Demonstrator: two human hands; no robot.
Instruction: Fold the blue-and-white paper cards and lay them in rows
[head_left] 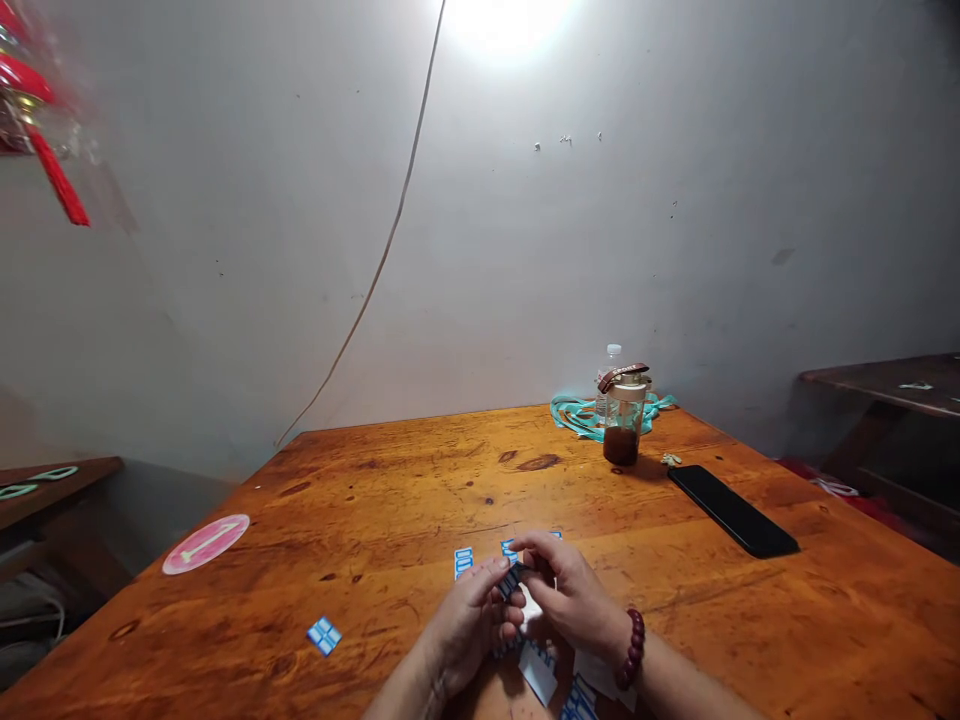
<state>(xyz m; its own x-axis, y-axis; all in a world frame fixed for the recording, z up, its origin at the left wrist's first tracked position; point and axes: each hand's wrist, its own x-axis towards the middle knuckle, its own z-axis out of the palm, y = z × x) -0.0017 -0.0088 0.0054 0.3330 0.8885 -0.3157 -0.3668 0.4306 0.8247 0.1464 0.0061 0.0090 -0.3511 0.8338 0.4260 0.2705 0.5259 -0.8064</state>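
My left hand (471,622) and my right hand (571,600) meet low in the middle of the wooden table (420,500). Both pinch a small dark piece (513,578) between their fingertips. A bead bracelet (632,648) circles my right wrist. Small blue-and-white cards lie on the table: one (463,561) just beyond my left hand, one (324,635) further left, and more (577,700) under my wrists. A white slip (538,672) lies below my hands.
A black phone (732,511) lies at the right. A glass jar (622,415) with brown contents, a plastic bottle and a teal cord (574,412) stand at the far edge by the wall. A pink round sticker (205,543) sits at left. A cable hangs down the wall.
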